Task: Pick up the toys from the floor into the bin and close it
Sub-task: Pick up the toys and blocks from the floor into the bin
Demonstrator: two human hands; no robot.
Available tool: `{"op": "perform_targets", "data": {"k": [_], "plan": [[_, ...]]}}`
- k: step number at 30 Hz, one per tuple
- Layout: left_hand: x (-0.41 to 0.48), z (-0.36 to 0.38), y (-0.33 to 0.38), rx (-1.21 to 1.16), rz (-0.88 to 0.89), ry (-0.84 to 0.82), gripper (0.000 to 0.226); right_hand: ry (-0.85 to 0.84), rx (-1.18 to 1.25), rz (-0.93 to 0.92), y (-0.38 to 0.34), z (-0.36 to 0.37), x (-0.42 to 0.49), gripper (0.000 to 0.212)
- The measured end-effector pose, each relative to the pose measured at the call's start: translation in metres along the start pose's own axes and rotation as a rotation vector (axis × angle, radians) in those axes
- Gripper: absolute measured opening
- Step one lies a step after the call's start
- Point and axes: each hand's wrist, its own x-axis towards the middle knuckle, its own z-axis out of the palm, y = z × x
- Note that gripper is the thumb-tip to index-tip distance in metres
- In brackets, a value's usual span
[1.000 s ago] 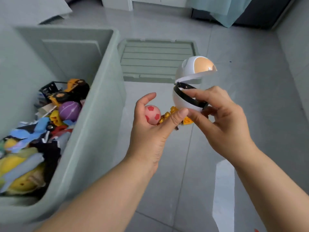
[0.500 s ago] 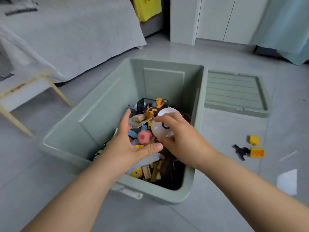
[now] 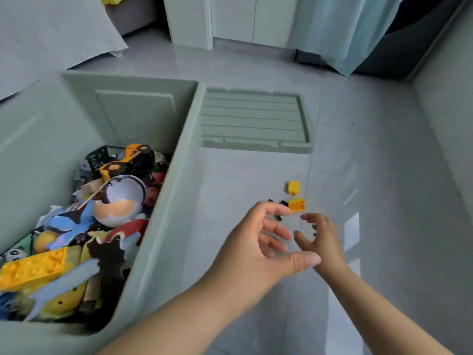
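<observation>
While both hands hover over the grey tiled floor (image 3: 384, 175) to the right of the bin, neither one holds anything: the left hand (image 3: 258, 249) has its fingers loosely spread and its thumb stretched out, and the right hand (image 3: 322, 239), blurred, shows its fingers slightly bent and apart. Just beyond the fingertips, three small toys lie on the floor: a yellow brick (image 3: 293, 187), a second yellow brick (image 3: 297, 204) close in front of it, and a black piece (image 3: 283, 203) beside that one, partly hidden behind the left forefinger. The pale green bin (image 3: 184, 201) stands open on the left, a deep, smooth-walled plastic box with a raised panel on its far inner wall. It is filled part of the way up with a jumble of toys, among them a white capsule ball (image 3: 120, 201) with an orange patch and a dark band lying open on top, a yellow and black toy truck (image 3: 128, 160) behind it, a large yellow block (image 3: 33, 267) near the front, and blue and yellow soft shapes. The matching lid (image 3: 253, 121), ribbed and rimmed, lies flat on the floor just beside the bin's far right corner. A pale blue curtain (image 3: 345, 29) hangs at the back, next to white cupboard doors (image 3: 230, 16).
</observation>
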Motion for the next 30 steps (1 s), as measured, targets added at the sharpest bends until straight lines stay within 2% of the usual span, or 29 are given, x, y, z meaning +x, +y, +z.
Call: {"op": "perform_targets", "data": {"k": [2,4,6,8,11,14,19,22,26,30], "plan": [[0.025,0.029,-0.028,-0.052,-0.152,-0.033,0.053,-0.090,-0.084,0.153,0.036,-0.001,0.013,0.048],[0.052,0.049,-0.062,-0.058,-0.265,0.031,0.051,-0.176,-0.118,0.221,0.054,-0.001,0.030,0.058],[0.080,0.067,-0.097,0.006,-0.337,0.105,0.049,-0.245,-0.212,0.172,0.066,0.000,0.056,0.070],[0.104,0.075,-0.122,0.083,-0.358,0.168,0.058,-0.313,-0.297,0.060,0.061,0.003,0.083,0.078],[0.143,0.083,-0.151,0.253,-0.284,0.215,0.082,-0.405,-0.430,-0.085,0.060,0.004,0.121,0.086],[0.178,0.078,-0.162,0.367,-0.228,0.196,0.100,-0.491,-0.522,-0.145,0.057,0.003,0.145,0.098],[0.197,0.071,-0.181,0.278,-0.326,0.184,0.100,-0.543,-0.574,-0.154,0.056,0.012,0.165,0.110],[0.200,0.068,-0.192,0.310,-0.317,0.219,0.093,-0.578,-0.550,-0.142,0.060,0.022,0.171,0.106],[0.201,0.069,-0.198,0.452,-0.254,0.219,0.085,-0.518,-0.543,-0.214,0.070,0.029,0.163,0.073],[0.202,0.070,-0.201,0.645,-0.210,0.235,0.075,-0.451,-0.498,-0.214,0.079,0.029,0.151,0.051]]}}
